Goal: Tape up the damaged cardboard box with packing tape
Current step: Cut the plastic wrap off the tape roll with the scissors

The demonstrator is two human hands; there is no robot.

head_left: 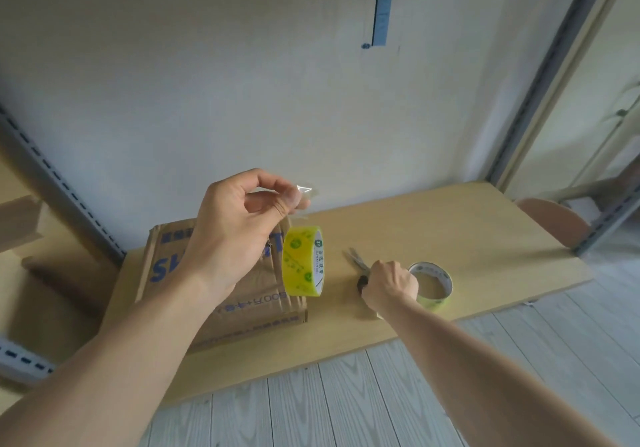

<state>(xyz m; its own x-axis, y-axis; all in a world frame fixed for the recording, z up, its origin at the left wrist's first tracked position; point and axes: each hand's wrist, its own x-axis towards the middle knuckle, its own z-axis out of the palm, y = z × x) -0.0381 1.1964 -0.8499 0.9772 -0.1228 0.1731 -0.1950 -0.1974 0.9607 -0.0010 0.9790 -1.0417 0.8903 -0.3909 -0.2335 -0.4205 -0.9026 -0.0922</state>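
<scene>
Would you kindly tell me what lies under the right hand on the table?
Scissors lie under the right hand, on the table: their blades stick out past it and a dark bit of handle shows. The hand covers the rest of the handles.

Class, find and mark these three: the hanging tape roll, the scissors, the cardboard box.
hanging tape roll (298,261): head view, on its yellow outer band.
scissors (356,258): head view, on the blades.
cardboard box (259,282): head view, on the top face beside the roll.
</scene>
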